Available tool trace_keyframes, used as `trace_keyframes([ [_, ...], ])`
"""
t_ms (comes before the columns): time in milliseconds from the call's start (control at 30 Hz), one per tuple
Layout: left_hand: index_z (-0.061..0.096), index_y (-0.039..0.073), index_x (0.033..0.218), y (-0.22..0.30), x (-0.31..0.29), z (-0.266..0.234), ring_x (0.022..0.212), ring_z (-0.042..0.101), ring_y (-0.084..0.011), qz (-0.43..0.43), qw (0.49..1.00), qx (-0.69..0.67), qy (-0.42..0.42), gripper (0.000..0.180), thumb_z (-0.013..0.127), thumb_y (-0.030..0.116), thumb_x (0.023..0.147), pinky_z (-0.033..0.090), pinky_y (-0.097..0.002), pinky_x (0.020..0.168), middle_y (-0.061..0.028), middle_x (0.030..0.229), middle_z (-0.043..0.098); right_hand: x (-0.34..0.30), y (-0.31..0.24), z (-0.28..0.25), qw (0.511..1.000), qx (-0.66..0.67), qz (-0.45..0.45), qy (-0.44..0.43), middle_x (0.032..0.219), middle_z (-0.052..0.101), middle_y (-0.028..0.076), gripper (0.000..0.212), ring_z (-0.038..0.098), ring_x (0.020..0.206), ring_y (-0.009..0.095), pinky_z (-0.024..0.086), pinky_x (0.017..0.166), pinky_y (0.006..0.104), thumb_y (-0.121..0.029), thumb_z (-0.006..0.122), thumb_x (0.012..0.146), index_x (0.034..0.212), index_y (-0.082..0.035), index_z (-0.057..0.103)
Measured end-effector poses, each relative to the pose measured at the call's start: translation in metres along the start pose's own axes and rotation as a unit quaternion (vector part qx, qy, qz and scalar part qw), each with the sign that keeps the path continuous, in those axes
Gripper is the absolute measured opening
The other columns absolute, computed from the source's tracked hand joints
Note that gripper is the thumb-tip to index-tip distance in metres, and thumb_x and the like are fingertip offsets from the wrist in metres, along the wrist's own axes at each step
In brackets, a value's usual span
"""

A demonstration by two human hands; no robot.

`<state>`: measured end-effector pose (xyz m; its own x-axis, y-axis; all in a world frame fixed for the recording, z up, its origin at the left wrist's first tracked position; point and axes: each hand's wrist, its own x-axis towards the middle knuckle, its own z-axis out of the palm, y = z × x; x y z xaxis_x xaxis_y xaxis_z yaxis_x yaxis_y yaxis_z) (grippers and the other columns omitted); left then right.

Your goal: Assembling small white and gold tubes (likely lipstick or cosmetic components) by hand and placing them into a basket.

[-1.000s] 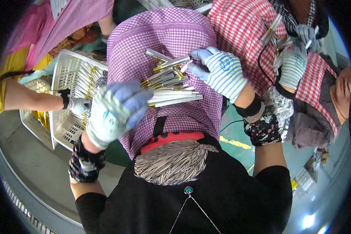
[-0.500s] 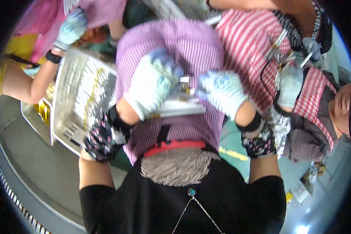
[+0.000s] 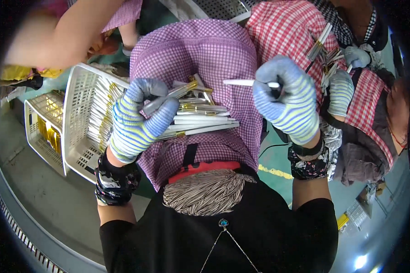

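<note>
**White sticks, one pulled from the bunch**

White and gold sticks [image 3: 193, 119] lie bunched on the purple checked apron [image 3: 200, 54], clamped under the left hand [image 3: 136, 120]. The right hand [image 3: 289, 102] pinches a single white stick [image 3: 246, 83]. Plenty look left in the white basket [image 3: 84, 123]. Can't tell what the sticks actually are; fingertips hidden.

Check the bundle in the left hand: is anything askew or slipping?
Yes. The left hand grips a bundle of white sticks, but several top ones splay crosswise. The right hand holds a single stick apart.
</note>
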<state>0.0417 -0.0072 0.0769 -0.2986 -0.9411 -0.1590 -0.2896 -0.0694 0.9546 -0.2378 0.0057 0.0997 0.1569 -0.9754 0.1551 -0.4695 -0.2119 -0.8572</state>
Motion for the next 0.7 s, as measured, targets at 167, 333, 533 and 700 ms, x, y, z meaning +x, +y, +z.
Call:
trace_keyframes([
  [167, 0.059, 0.002, 0.113, -0.015, -0.009, 0.000, 0.077, 0.062, -0.0114, 0.029, 0.989, -0.134, -0.053, 0.023, 0.062, 0.001, 0.090, 0.051, -0.0279, 0.072, -0.0061, 0.084, 0.065, 0.002, 0.010, 0.023, 0.995, -0.065, -0.051, -0.046, 0.079, 0.065, 0.008, 0.019, 0.066, 0.066, 0.021, 0.053, 0.059, 0.0328, -0.004, 0.074, 0.073, 0.087, -0.008, 0.063],
  [333, 0.053, 0.001, 0.134, -0.009, -0.014, -0.003, 0.080, 0.071, -0.0233, 0.022, 0.994, 0.028, -0.101, 0.043, 0.057, 0.006, 0.091, 0.055, -0.0316, 0.073, -0.0159, 0.095, 0.071, -0.012, 0.003, 0.042, 0.998, 0.007, -0.029, -0.064, 0.076, 0.061, 0.005, 0.017, 0.060, 0.065, 0.014, 0.050, 0.061, 0.0274, 0.004, 0.071, 0.072, 0.083, -0.005, 0.061],
  [533, 0.061, 0.005, 0.125, 0.005, -0.017, 0.004, 0.078, 0.074, -0.0251, 0.048, 0.989, 0.092, -0.102, 0.042, 0.072, 0.022, 0.088, 0.056, -0.0310, 0.071, -0.0153, 0.090, 0.073, -0.011, -0.016, 0.026, 0.990, 0.135, 0.015, -0.038, 0.079, 0.063, 0.003, 0.020, 0.062, 0.068, 0.010, 0.051, 0.065, 0.0251, -0.004, 0.076, 0.076, 0.091, -0.005, 0.063],
  [700, 0.067, 0.001, 0.105, 0.008, -0.006, 0.012, 0.057, 0.067, -0.0230, 0.159, 0.964, 0.170, -0.124, 0.030, 0.074, 0.024, 0.087, 0.049, -0.0306, 0.051, -0.0095, 0.067, 0.068, -0.010, -0.024, 0.034, 0.961, 0.273, -0.036, 0.032, 0.090, 0.065, 0.004, 0.020, 0.063, 0.079, 0.009, 0.052, 0.072, 0.0251, 0.001, 0.072, 0.082, 0.098, -0.005, 0.063],
])
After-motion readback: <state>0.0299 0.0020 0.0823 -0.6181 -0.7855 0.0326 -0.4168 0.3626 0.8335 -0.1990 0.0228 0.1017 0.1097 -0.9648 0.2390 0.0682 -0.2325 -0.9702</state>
